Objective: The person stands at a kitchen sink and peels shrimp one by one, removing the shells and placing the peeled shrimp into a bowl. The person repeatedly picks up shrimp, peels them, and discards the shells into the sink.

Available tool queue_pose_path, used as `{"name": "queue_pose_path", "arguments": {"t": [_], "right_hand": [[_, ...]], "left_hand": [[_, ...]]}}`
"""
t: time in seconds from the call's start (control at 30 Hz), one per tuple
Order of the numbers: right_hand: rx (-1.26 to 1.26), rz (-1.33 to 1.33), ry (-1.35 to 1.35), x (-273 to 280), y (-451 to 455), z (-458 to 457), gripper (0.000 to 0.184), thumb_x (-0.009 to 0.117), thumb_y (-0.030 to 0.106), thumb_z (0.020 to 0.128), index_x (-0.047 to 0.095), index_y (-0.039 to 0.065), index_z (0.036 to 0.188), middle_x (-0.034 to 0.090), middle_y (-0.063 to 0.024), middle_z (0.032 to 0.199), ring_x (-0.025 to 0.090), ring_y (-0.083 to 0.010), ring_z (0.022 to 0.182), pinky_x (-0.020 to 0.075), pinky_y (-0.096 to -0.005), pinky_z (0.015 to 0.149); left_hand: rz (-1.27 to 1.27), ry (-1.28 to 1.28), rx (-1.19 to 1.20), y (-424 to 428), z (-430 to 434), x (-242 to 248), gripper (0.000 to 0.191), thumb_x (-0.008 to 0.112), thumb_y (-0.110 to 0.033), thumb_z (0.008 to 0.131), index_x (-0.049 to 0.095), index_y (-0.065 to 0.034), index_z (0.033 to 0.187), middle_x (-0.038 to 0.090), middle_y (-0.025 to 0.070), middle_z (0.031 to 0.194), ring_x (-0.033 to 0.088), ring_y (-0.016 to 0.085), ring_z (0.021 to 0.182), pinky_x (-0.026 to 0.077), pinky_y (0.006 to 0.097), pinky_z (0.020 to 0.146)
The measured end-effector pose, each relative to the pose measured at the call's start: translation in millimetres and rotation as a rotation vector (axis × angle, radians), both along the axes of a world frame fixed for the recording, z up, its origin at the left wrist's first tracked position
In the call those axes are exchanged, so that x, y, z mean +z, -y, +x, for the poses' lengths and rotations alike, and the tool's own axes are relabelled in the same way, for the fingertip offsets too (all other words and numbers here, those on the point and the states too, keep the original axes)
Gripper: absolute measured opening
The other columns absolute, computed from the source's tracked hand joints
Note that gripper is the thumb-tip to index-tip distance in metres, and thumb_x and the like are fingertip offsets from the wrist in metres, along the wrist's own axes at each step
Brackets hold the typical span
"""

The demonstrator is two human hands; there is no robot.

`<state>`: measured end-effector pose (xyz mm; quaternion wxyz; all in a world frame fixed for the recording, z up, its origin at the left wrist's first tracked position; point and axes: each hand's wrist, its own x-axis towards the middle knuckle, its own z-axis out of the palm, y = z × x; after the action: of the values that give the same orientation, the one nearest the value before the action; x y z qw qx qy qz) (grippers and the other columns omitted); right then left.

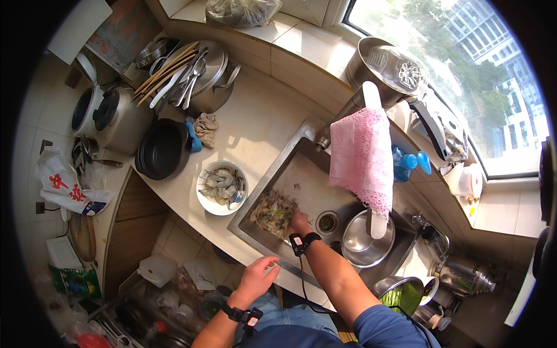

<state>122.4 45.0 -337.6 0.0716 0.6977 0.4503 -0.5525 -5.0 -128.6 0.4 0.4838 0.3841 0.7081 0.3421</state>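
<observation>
My right hand [300, 221] reaches down into the stainless steel sink [300, 174], at the edge of a heap of shrimp shells and scraps [272, 213]. Its fingertips are partly hidden, so whether they grip any scraps cannot be told. Nearer to me, my left hand [260, 277] hovers by the counter's front edge, thumb and fingers apart, with nothing seen in it. A white bowl [203, 204] of peeled grey shrimp [221, 183] stands on the counter left of the sink. Beside the heap is the drain [327, 223]; a steel basin [370, 250] sits in the sink's right part.
A pink lace cloth [359, 156] hangs on a white bar over the sink. A black pot [161, 150], rags [205, 129] and a lidded steel pot [217, 98] with chopsticks and spoons stand left. A bowl of green vegetables [407, 293] is at right, a saucepan [370, 74] on the sill.
</observation>
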Motion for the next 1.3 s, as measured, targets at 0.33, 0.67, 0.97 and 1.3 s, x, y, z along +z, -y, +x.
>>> {"name": "queue_pose_path", "arguments": {"t": [0.33, 0.67, 0.97, 1.3], "right_hand": [[-0.394, -0.296, -0.529, 138.1, -2.1, 1.7, 0.075, 0.058, 0.046, 0.100, 0.026, 0.016, 0.162, 0.024, -0.0109, 0.168, 0.021, -0.0364, 0.153, 0.0368, -0.0691, 0.107], [-0.673, -0.419, -0.513, 176.5, 24.2, 90.1, 0.066, 0.059, 0.034, 0.102, 0.034, 0.006, 0.156, 0.018, -0.0113, 0.168, 0.028, -0.0334, 0.150, 0.0386, -0.0623, 0.112], [-0.572, -0.288, -0.492, 197.8, 28.7, 125.9, 0.070, 0.062, 0.035, 0.100, 0.031, 0.012, 0.160, 0.013, -0.0055, 0.171, 0.017, -0.0458, 0.152, 0.0317, -0.0738, 0.111], [-0.702, -0.274, -0.484, 177.3, 37.5, 174.4, 0.071, 0.064, 0.036, 0.100, 0.030, 0.014, 0.159, 0.025, -0.0119, 0.165, 0.036, -0.0339, 0.145, 0.0386, -0.0664, 0.109]], "left_hand": [[0.000, -0.067, -0.060, 5.7, -2.8, 0.9, 0.029, 0.070, -0.017, 0.094, 0.068, -0.0022, 0.119, 0.073, 0.0128, 0.103, 0.071, 0.022, 0.093, 0.055, 0.0337, 0.082], [-0.036, -0.006, -0.145, -15.7, 19.8, -14.4, 0.049, 0.073, -0.024, 0.092, 0.059, -0.0065, 0.136, 0.070, 0.0154, 0.116, 0.066, 0.025, 0.107, 0.054, 0.0345, 0.089], [-0.247, 0.646, 0.399, -73.4, 65.8, -45.4, 0.086, 0.068, -0.031, 0.094, 0.020, -0.0089, 0.162, 0.023, 0.0211, 0.166, 0.028, 0.032, 0.151, 0.031, 0.0433, 0.117], [-0.092, 0.492, 0.335, -39.2, 98.1, -80.9, 0.091, 0.068, -0.032, 0.095, 0.016, 0.0039, 0.161, 0.025, 0.0266, 0.165, 0.027, 0.032, 0.152, 0.028, 0.0411, 0.121]]}}
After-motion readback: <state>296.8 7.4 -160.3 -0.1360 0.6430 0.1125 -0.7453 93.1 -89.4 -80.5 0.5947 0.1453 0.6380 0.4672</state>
